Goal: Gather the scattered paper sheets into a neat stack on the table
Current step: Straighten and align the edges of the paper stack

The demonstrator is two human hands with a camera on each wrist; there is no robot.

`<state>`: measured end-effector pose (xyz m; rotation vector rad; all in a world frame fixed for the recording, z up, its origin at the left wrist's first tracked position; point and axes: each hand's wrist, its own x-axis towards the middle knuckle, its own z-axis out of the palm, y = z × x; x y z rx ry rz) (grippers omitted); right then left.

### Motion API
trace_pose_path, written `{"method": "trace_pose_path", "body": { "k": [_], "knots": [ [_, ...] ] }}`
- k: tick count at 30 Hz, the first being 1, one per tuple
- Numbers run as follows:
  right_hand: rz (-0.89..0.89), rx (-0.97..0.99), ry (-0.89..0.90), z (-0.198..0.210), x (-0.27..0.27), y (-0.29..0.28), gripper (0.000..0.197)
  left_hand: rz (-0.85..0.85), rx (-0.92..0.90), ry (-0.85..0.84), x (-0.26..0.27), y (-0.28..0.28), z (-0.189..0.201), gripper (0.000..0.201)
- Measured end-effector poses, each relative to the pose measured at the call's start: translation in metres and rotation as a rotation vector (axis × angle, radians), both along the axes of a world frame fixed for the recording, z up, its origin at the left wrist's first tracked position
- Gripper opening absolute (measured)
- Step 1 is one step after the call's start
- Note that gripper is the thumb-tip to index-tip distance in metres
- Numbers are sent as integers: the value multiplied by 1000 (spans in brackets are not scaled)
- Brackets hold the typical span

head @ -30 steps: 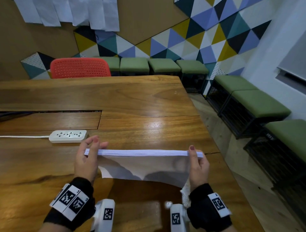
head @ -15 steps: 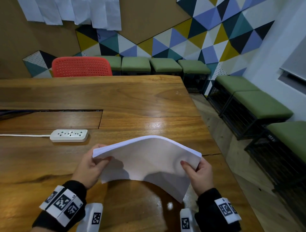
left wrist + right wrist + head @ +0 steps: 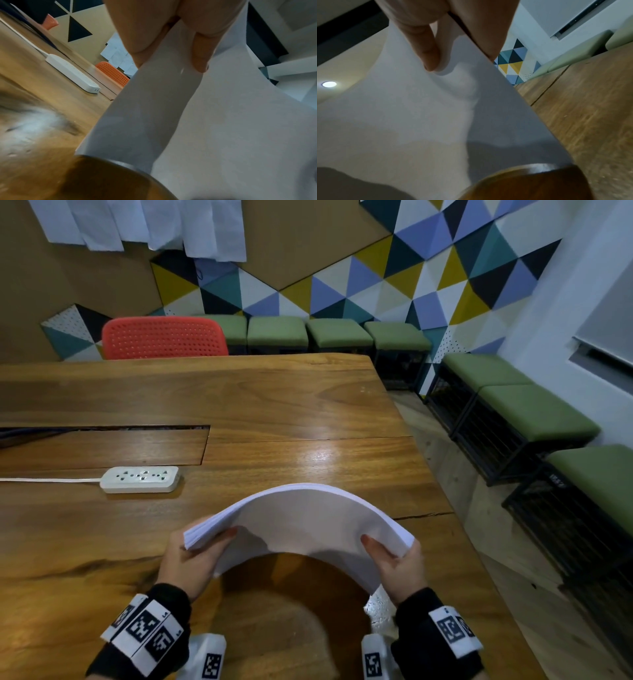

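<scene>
A stack of white paper sheets [image 3: 301,522] is held above the wooden table [image 3: 274,412], bowed upward into an arch. My left hand [image 3: 191,556] grips the stack's left end, thumb on the near face. My right hand [image 3: 394,563] grips the right end the same way. In the left wrist view the paper [image 3: 205,121] hangs below my fingers [image 3: 200,59]. The right wrist view has the sheets [image 3: 402,108] pinched under my thumb [image 3: 426,54]. The fingers behind the stack are hidden.
A white power strip [image 3: 140,479] with its cord lies on the table to the left of the stack. A red chair [image 3: 164,337] stands at the far side. Green stools [image 3: 534,412] line the wall and the right side. The table's right edge is near my right hand.
The stack went from flat and edge-on between my hands to bowed up in an arch. Both hands shifted lower and closer together while keeping hold.
</scene>
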<state>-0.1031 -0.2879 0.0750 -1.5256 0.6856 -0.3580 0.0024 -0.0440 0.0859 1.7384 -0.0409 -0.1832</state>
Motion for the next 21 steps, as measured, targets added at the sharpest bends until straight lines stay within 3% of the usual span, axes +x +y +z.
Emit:
{"method": "trace_pose_path", "body": {
  "k": [3, 9, 12, 13, 15, 17, 19, 21],
  "knots": [
    [-20, 41, 85, -13, 2, -2, 45, 13, -11, 88, -3, 0, -3, 24],
    [-56, 18, 88, -21, 1, -6, 46, 64, -57, 175, -1, 3, -9, 29],
    [-18, -10, 58, -16, -1, -5, 45, 39, -28, 147, -1, 4, -10, 44],
    [17, -39, -1, -12, -2, -4, 52, 10, -30, 104, -3, 5, -7, 51],
    [65, -109, -155, -2, -4, -6, 84, -34, -73, -31, -4, 5, 5, 68],
    [-2, -106, -273, 6, -2, -5, 107, 17, -164, -150, -4, 5, 13, 72],
    [-94, -146, -319, 8, 2, -4, 101, 112, -226, -188, -1, 1, 14, 58],
    [-158, -177, -315, 10, 5, -2, 69, 187, -219, -176, 3, -3, 14, 32]
  ]
}}
